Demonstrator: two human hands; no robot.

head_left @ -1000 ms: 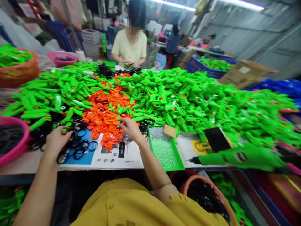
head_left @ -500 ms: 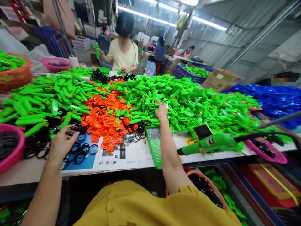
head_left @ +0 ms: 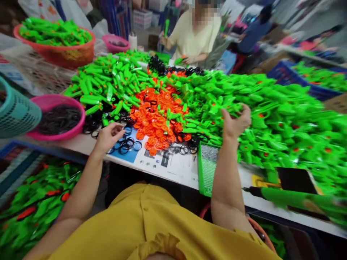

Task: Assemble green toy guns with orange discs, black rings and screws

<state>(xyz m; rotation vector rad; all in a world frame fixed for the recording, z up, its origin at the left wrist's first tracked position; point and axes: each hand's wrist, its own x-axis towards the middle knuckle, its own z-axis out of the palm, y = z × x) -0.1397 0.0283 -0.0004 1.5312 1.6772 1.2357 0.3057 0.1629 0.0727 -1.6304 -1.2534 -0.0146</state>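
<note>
My left hand (head_left: 110, 137) hovers at the near edge of a scatter of black rings (head_left: 127, 145), fingers loosely bent and thumb apart, with nothing visible in it. Over the heap of green plastic toy-gun pieces (head_left: 271, 108) is my right hand (head_left: 236, 121). Its thumb and fingers are curved and spread, and I see no piece held between them. Orange discs (head_left: 154, 122) lie piled between the hands. In front of my right forearm stands a green tray (head_left: 206, 177) with small silvery bits at its far end.
A green electric screwdriver (head_left: 292, 198), blurred, lies at the right front. A pink basin (head_left: 59, 135) of dark parts and a teal basket (head_left: 18, 108) stand left. An orange basket (head_left: 54, 54) of green pieces is behind them. A co-worker (head_left: 197, 32) sits across the table.
The view has swung left and down, bringing in the teal basket. My right hand has turned and its fingers have spread over the green heap. My left hand stays near the black rings.
</note>
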